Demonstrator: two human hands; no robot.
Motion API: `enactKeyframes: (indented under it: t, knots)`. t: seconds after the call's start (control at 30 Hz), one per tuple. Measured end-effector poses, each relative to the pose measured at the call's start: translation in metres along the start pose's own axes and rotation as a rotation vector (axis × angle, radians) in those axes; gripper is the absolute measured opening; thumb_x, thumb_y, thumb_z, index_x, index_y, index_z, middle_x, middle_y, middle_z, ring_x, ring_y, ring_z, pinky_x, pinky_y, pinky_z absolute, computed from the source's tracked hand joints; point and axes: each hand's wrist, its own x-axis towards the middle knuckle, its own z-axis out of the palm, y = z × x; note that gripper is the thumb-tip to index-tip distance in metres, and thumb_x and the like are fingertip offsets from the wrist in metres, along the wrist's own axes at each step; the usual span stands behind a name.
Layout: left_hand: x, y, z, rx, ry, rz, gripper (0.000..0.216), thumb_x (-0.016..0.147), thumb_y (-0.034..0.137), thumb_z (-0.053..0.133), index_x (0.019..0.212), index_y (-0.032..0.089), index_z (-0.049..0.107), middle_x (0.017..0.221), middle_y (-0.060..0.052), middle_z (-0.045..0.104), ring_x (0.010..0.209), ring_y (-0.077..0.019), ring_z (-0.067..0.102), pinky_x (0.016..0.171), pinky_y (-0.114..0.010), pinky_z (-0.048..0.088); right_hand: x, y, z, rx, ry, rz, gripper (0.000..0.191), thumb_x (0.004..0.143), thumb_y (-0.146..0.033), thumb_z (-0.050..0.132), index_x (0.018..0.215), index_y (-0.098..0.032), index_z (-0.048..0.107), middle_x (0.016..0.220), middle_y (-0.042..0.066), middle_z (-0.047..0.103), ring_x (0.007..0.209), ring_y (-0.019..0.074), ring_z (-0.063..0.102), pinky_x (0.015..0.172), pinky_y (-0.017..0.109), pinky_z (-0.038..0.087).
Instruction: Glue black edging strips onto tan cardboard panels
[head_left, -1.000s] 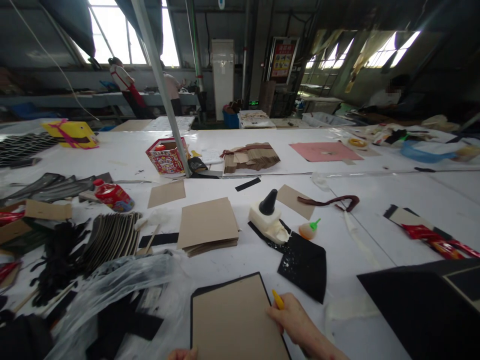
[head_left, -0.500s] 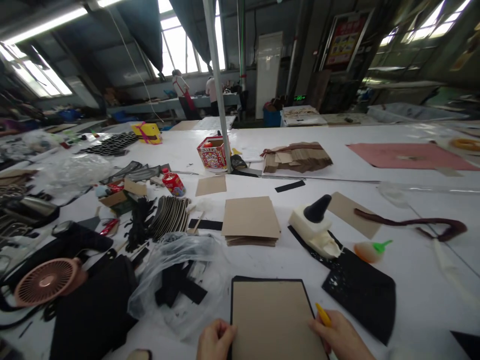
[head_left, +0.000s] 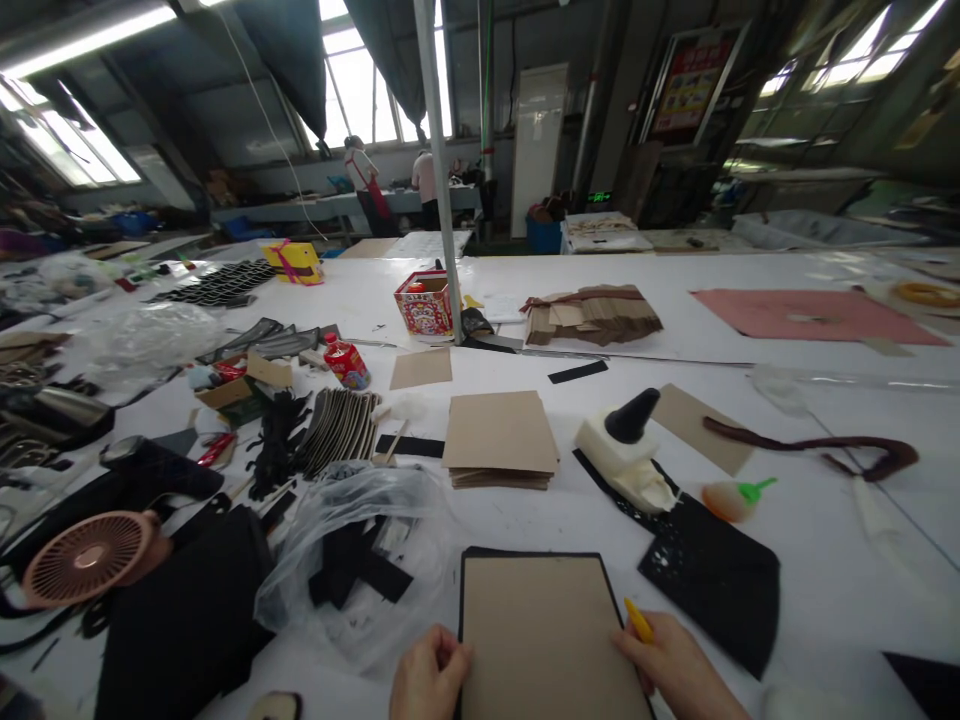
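A brown cardboard panel with a black border (head_left: 544, 630) lies flat on the white table right in front of me. My left hand (head_left: 429, 677) is curled at the panel's left edge, fingers pressed on the border. My right hand (head_left: 671, 668) rests at the panel's right edge and grips a small yellow tool (head_left: 638, 619), whose tip points up and away from me.
A stack of brown cards (head_left: 499, 438) lies beyond the panel. A white glue bottle with a black cone cap (head_left: 626, 450) rests on a black sheet (head_left: 712, 572). A clear plastic bag (head_left: 352, 560), a pink fan (head_left: 86, 558) and black strips (head_left: 337, 428) crowd the left. Two people stand far back.
The view swung left between the first two frames, bringing the fan and the left clutter into sight. My left hand came up onto the panel's left edge. The right hand keeps the yellow tool.
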Motion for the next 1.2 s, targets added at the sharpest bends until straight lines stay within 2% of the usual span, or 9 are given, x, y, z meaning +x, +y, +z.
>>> enactKeyframes:
  t: [0.13, 0.27, 0.33, 0.43, 0.57, 0.77, 0.9, 1.0, 1.2]
  knots:
    - [-0.001, 0.013, -0.004, 0.377, 0.227, 0.435, 0.025, 0.077, 0.018, 0.045, 0.098, 0.021, 0.059, 0.102, -0.006, 0.066, 0.094, -0.0206, 0.061, 0.077, -0.031, 0.047, 0.0, -0.007, -0.006, -0.228, 0.065, -0.1, 0.022, 0.074, -0.028, 0.048, 0.054, -0.019, 0.049, 0.053, 0.002, 0.057, 0.053, 0.0176, 0.054, 0.048, 0.025, 0.031]
    - [0.005, 0.026, 0.018, 0.65, 0.331, 0.882, 0.059, 0.068, -0.001, 0.045, 0.119, 0.026, 0.054, 0.142, 0.001, 0.044, 0.13, -0.0217, 0.038, 0.099, -0.032, 0.041, -0.006, -0.017, -0.015, -0.509, 0.165, -0.173, 0.016, 0.076, -0.024, 0.055, 0.062, -0.018, 0.059, 0.065, 0.005, 0.064, 0.068, 0.0227, 0.061, 0.059, 0.027, 0.037]
    - [0.007, 0.03, 0.036, 0.701, 0.346, 0.892, 0.047, 0.072, 0.003, 0.048, 0.113, 0.023, 0.058, 0.137, -0.001, 0.05, 0.127, -0.0236, 0.043, 0.098, -0.033, 0.043, -0.013, -0.026, -0.015, -0.648, 0.207, -0.245, 0.011, 0.077, -0.02, 0.055, 0.083, -0.017, 0.065, 0.089, 0.009, 0.067, 0.074, 0.0236, 0.064, 0.063, 0.027, 0.041]
    - [0.007, 0.031, 0.06, 0.704, 0.362, 0.809, 0.039, 0.077, 0.019, 0.055, 0.115, 0.02, 0.058, 0.137, -0.01, 0.049, 0.125, -0.0336, 0.044, 0.098, -0.047, 0.043, -0.024, -0.043, -0.006, -0.849, 0.205, -0.387, 0.059, 0.072, -0.001, 0.048, 0.125, -0.026, 0.051, 0.136, 0.009, 0.048, 0.075, 0.0205, 0.067, 0.062, 0.027, 0.047]
    - [0.003, 0.033, 0.076, 0.665, 0.329, 0.794, 0.08, 0.068, 0.043, 0.067, 0.139, 0.032, 0.032, 0.143, -0.019, 0.038, 0.126, -0.0474, 0.037, 0.091, -0.068, 0.037, -0.03, -0.055, 0.011, -1.011, 0.059, -0.439, 0.089, 0.058, 0.007, 0.044, 0.14, -0.026, 0.035, 0.151, 0.009, 0.023, 0.076, 0.0238, 0.069, 0.063, 0.031, 0.054]
    - [0.009, 0.034, 0.076, 0.604, 0.207, 0.903, 0.095, 0.065, 0.059, 0.064, 0.143, 0.023, 0.022, 0.146, -0.024, 0.027, 0.132, -0.0439, 0.028, 0.095, -0.074, 0.027, -0.029, -0.054, 0.016, -1.066, 0.012, -0.441, 0.09, 0.058, 0.005, 0.045, 0.143, -0.019, 0.031, 0.15, 0.014, 0.022, 0.077, 0.0265, 0.069, 0.065, 0.036, 0.056]
    - [0.013, 0.03, 0.074, 0.556, 0.163, 0.943, 0.097, 0.066, 0.056, 0.064, 0.144, 0.023, 0.016, 0.152, -0.016, 0.014, 0.138, -0.0377, 0.017, 0.104, -0.065, 0.027, -0.025, -0.065, 0.005, -1.044, 0.008, -0.466, 0.057, 0.071, 0.005, 0.042, 0.123, -0.013, 0.055, 0.14, 0.016, 0.043, 0.078, 0.0258, 0.068, 0.066, 0.035, 0.054]
    - [0.013, 0.028, 0.072, 0.52, 0.13, 0.923, 0.1, 0.066, 0.058, 0.064, 0.144, 0.025, 0.012, 0.153, -0.013, 0.008, 0.139, -0.0369, 0.013, 0.106, -0.064, 0.026, -0.025, -0.083, -0.02, -0.986, 0.125, -0.558, 0.024, 0.086, -0.007, 0.044, 0.09, -0.014, 0.067, 0.101, 0.014, 0.067, 0.081, 0.0262, 0.065, 0.072, 0.034, 0.05]
    - [0.008, 0.034, 0.07, 0.485, 0.09, 0.952, 0.093, 0.076, 0.064, 0.05, 0.145, 0.021, 0.007, 0.152, -0.007, 0.02, 0.136, -0.033, 0.025, 0.107, -0.056, 0.033, -0.041, -0.135, -0.08, -0.741, 0.263, -0.641, 0.031, 0.094, -0.036, 0.04, 0.074, -0.022, 0.06, 0.075, 0.004, 0.057, 0.064, 0.0216, 0.057, 0.059, 0.032, 0.042]
